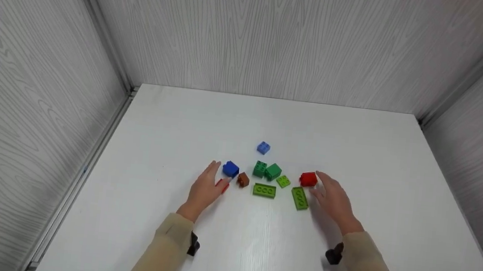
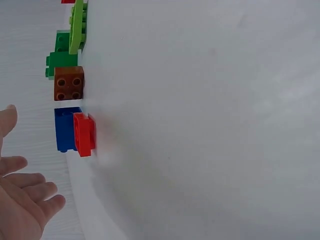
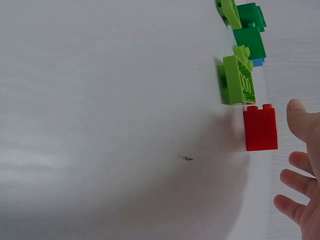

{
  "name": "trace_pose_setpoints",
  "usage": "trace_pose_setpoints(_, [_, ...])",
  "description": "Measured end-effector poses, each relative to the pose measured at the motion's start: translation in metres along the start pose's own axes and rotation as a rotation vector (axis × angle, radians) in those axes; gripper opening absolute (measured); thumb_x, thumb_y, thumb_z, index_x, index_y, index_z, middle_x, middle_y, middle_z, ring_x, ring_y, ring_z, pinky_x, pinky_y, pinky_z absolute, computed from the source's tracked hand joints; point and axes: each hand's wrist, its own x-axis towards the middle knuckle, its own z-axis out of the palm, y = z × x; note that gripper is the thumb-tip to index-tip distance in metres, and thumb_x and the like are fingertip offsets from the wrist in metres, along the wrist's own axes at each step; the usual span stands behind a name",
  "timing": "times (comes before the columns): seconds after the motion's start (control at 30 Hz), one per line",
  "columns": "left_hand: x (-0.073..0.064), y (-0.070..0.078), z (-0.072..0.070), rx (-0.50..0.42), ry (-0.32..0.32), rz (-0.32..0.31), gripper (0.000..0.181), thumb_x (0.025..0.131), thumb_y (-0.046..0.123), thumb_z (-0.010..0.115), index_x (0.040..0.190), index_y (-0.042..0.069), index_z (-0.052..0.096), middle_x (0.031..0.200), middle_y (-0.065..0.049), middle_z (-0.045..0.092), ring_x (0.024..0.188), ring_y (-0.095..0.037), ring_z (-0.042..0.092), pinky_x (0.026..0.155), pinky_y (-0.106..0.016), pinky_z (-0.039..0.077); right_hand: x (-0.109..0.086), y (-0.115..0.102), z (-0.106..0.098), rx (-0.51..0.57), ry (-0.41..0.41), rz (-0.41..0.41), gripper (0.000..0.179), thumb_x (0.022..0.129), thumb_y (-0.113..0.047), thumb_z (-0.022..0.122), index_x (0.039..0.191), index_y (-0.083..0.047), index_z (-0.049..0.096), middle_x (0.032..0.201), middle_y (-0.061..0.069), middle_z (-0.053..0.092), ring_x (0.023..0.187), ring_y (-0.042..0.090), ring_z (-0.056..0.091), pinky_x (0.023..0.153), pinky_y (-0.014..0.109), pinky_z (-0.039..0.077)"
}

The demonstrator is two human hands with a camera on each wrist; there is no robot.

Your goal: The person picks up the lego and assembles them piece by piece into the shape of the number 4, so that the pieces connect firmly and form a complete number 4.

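Observation:
My left hand [image 1: 204, 189] hovers with loosely spread fingers at the left end of a group of toy building bricks. Nearest to it are a red brick [image 2: 84, 135], partly hidden by the thumb in the head view, a dark blue brick [image 1: 231, 169] and a brown brick [image 1: 243, 179]. At the group's right end my right hand [image 1: 334, 200] is spread beside a red block [image 1: 308, 179], thumb and fingers apart, holding nothing. Close to that thumb lies a lime green brick [image 1: 300, 198] with its hollow underside showing.
Between the hands lie two green bricks [image 1: 259, 169], a small lime brick [image 1: 283, 181] and a long lime brick [image 1: 264, 190]. Farther back sits a light blue brick [image 1: 263, 147]. Wood-grain panels [image 1: 256, 34] enclose the white table [image 1: 256, 253] at the back and sides.

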Motion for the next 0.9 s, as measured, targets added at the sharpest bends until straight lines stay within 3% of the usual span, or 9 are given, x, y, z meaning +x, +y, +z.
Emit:
trace_pose_setpoints(0.23, [0.015,-0.001,0.007,-0.094,-0.044,-0.002,0.062,0.088,0.028,0.065,0.138,0.002,0.041,0.141,-0.014,0.041,0.131,-0.026,0.035,0.105,-0.04,0.03,0.009,0.005,0.006,-0.045,-0.042,0.002,0.062,0.089,-0.024,0.064,0.141,-0.006,0.036,0.141,0.019,0.039,0.129,0.036,0.033,0.104,0.05,0.028])
trace_pose_setpoints(0.57, [0.032,-0.008,0.012,-0.175,-0.172,-0.002,0.057,0.091,0.012,0.06,0.143,0.007,0.034,0.149,-0.014,0.027,0.137,-0.027,0.023,0.109,-0.041,0.022,0.018,0.005,0.007,-0.089,-0.118,0.03,0.066,0.087,-0.019,0.066,0.143,-0.006,0.033,0.144,0.019,0.034,0.131,0.036,0.03,0.104,0.052,0.026])
trace_pose_setpoints(0.9, [0.042,-0.007,0.014,-0.186,-0.244,0.1,0.055,0.09,0.006,0.059,0.14,0.003,0.037,0.146,-0.019,0.031,0.134,-0.033,0.026,0.108,-0.044,0.024,0.026,0.0,0.009,-0.095,-0.14,-0.019,0.056,0.09,-0.009,0.059,0.142,-0.01,0.037,0.143,0.018,0.036,0.13,0.036,0.033,0.103,0.052,0.029])
